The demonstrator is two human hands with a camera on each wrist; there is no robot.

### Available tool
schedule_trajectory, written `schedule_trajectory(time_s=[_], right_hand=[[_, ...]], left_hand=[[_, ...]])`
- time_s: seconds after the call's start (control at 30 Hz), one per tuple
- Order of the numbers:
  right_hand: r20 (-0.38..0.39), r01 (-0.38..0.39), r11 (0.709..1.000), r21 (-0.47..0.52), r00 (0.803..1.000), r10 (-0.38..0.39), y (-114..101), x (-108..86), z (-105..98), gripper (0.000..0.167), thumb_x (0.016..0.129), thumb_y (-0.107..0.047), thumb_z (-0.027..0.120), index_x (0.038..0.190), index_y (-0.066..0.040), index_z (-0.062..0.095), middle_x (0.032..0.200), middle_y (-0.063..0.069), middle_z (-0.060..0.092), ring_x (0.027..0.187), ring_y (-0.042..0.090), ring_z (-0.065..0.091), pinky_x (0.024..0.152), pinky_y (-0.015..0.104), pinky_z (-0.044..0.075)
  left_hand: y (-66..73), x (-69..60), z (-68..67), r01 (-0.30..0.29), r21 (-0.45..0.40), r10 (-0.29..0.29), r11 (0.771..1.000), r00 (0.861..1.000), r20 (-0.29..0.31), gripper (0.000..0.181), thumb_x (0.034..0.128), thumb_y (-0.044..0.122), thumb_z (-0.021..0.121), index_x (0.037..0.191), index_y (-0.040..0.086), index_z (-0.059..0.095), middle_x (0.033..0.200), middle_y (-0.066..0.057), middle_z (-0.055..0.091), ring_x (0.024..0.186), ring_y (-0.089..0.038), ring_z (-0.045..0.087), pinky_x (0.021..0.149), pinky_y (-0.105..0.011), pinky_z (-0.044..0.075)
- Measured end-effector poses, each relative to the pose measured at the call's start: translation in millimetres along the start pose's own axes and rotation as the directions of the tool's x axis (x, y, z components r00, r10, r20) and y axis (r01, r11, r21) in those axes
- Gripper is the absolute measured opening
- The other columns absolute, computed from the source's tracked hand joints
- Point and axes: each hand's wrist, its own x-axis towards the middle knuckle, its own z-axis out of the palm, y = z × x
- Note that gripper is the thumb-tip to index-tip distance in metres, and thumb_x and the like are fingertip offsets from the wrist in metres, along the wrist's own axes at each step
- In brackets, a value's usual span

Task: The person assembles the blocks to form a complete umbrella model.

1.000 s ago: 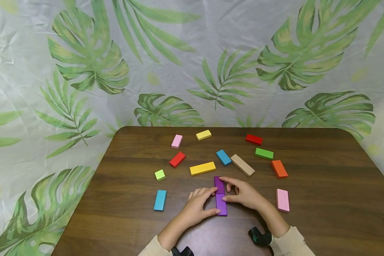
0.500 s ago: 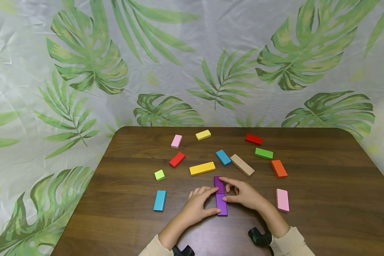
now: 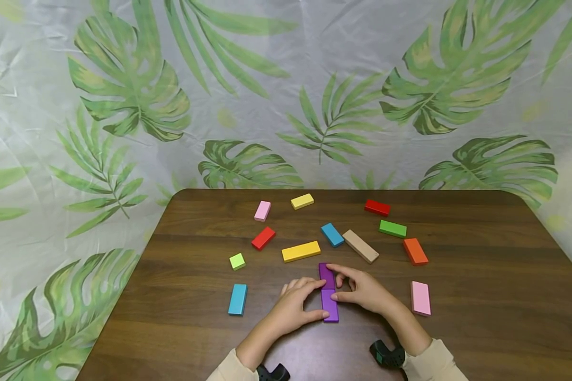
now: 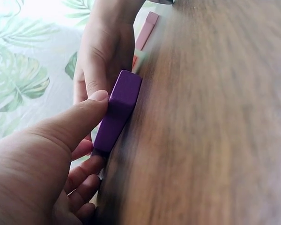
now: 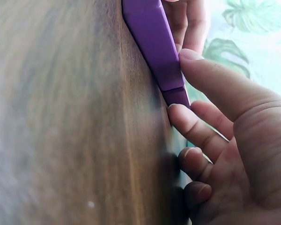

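Two purple blocks lie end to end on the table, a darker far block (image 3: 326, 272) and a brighter near block (image 3: 330, 307), their ends meeting. My left hand (image 3: 292, 307) is at their left side, thumb against the near block's lower corner and index fingertip by the seam. From the right, my right hand (image 3: 364, 288) touches them, its index fingertip at the far block's upper end and its thumb on the near block's side. In the left wrist view the left thumb (image 4: 79, 119) presses the near block's side. The right wrist view shows the right thumb (image 5: 210, 77) against the purple block.
Several coloured blocks lie around on the brown table (image 3: 171, 328), among them a yellow block (image 3: 301, 252), a tan block (image 3: 360, 246), a blue block (image 3: 237, 300) and a pink block (image 3: 420, 298). Behind the table hangs a leaf-patterned cloth (image 3: 248, 121).
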Motion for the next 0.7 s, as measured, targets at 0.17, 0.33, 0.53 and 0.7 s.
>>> schedule_trajectory(time_s=[0.17,0.33,0.53,0.7], right_hand=[[-0.015,0.000,1.000,0.021,1.000,0.000,1.6,-0.6,2.4,0.059,0.077,-0.020,0.072,0.129,-0.006,0.048,0.087,0.002,0.052,0.053,0.009,0.034,0.046,0.022,0.029],[-0.019,0.006,1.000,0.009,1.000,-0.006,-1.1,-3.0,1.7,0.059,0.077,-0.024,0.071,0.129,-0.008,0.049,0.087,-0.001,0.052,0.055,0.006,0.035,0.048,0.021,0.030],[-0.021,0.027,0.999,0.018,0.999,-0.026,-3.4,-3.7,0.8,0.059,0.078,-0.029,0.070,0.130,-0.010,0.049,0.085,-0.003,0.052,0.055,0.006,0.036,0.048,0.021,0.032],[-0.021,0.042,0.999,0.015,0.999,-0.041,-2.5,-3.9,1.1,0.059,0.078,-0.027,0.070,0.130,-0.008,0.048,0.084,-0.003,0.052,0.054,0.004,0.036,0.047,0.020,0.031]], left_hand=[[-0.1,0.9,-0.4,0.007,-0.019,-0.007,1.000,1.000,0.008,0.063,0.0762,0.053,0.063,0.130,0.022,0.048,0.120,0.007,0.050,0.109,-0.014,0.043,0.086,-0.033,0.033],[-0.4,2.1,-0.4,0.014,-0.038,-0.014,0.999,1.000,0.013,0.063,0.0753,0.054,0.063,0.128,0.023,0.049,0.121,0.007,0.049,0.109,-0.014,0.042,0.087,-0.034,0.032],[-1.4,3.5,-0.4,0.007,-0.052,-0.007,0.999,1.000,0.005,0.061,0.0747,0.053,0.063,0.126,0.023,0.050,0.120,0.008,0.049,0.109,-0.014,0.043,0.087,-0.035,0.032],[-1.3,3.8,-1.0,0.007,-0.050,-0.007,0.999,1.000,-0.002,0.060,0.0736,0.053,0.065,0.124,0.023,0.051,0.119,0.008,0.050,0.108,-0.014,0.043,0.087,-0.034,0.033]])
